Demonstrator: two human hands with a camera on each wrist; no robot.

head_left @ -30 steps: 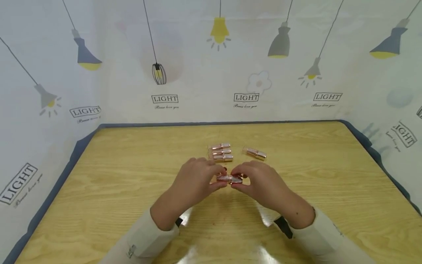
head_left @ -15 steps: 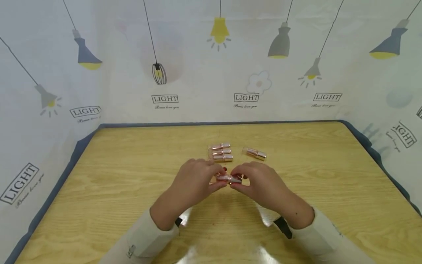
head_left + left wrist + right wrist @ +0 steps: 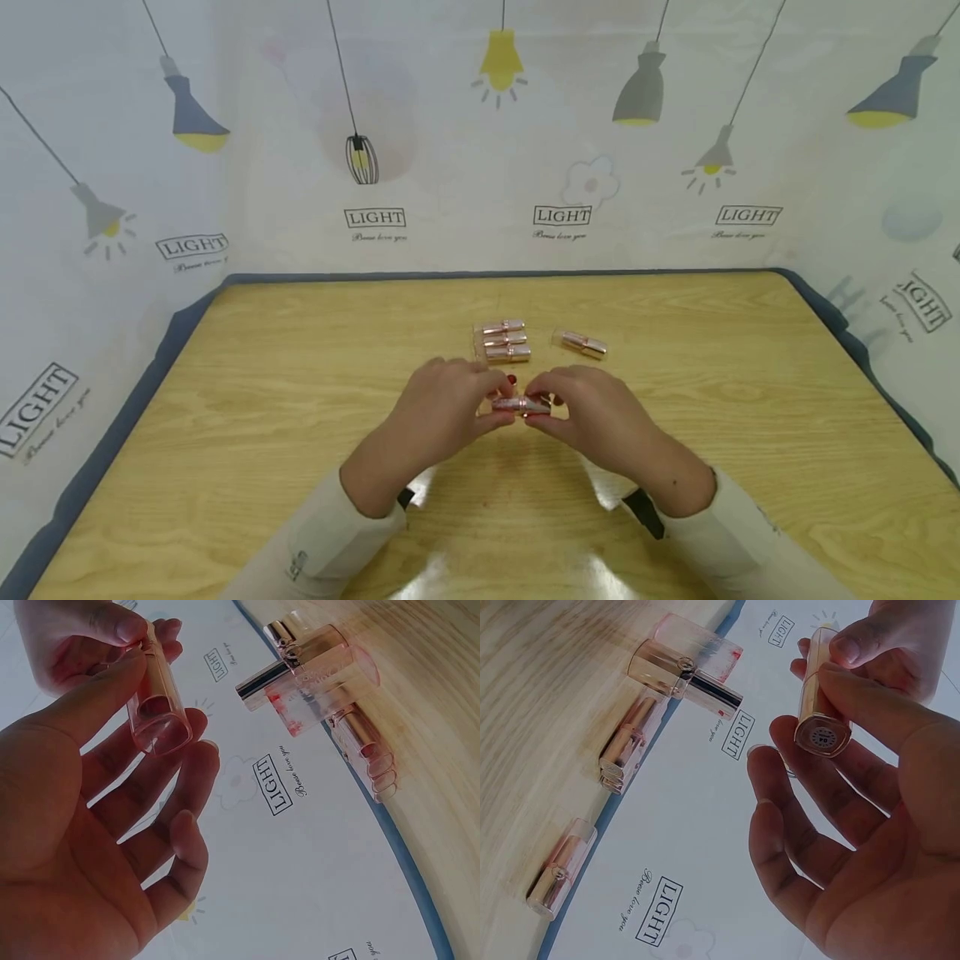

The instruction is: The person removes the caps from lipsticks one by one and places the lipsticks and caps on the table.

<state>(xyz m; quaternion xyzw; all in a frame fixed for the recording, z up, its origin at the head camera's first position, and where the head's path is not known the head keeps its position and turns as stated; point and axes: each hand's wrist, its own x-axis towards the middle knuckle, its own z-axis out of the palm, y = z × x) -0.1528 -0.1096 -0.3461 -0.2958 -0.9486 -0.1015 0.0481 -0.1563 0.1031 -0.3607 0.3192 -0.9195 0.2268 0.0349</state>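
Between both hands, a rose-gold lipstick (image 3: 521, 405) with a clear cap lies level above the table. My left hand (image 3: 446, 410) pinches its clear-capped end (image 3: 160, 731) between thumb and fingers. The other end, with a round label on its base (image 3: 823, 738), is pinched by my right hand (image 3: 600, 417). The outer fingers of both hands are loosely spread. Just beyond the fingers, an uncapped lipstick (image 3: 664, 669) stands upright; its red tip (image 3: 512, 380) shows in the head view. Beside it stands a clear cap (image 3: 322, 690) with red smears inside.
Three capped lipsticks (image 3: 507, 340) lie side by side behind the hands. Another lipstick (image 3: 583, 344) lies slightly angled to their right. The wood-grain table (image 3: 262, 400) is enclosed by a white printed curtain (image 3: 457, 167) at the back and sides.
Both hands keep their pinch on the lipstick and have barely moved. The head view has tipped slightly downward, so the wall and the lying lipsticks appear a little higher.
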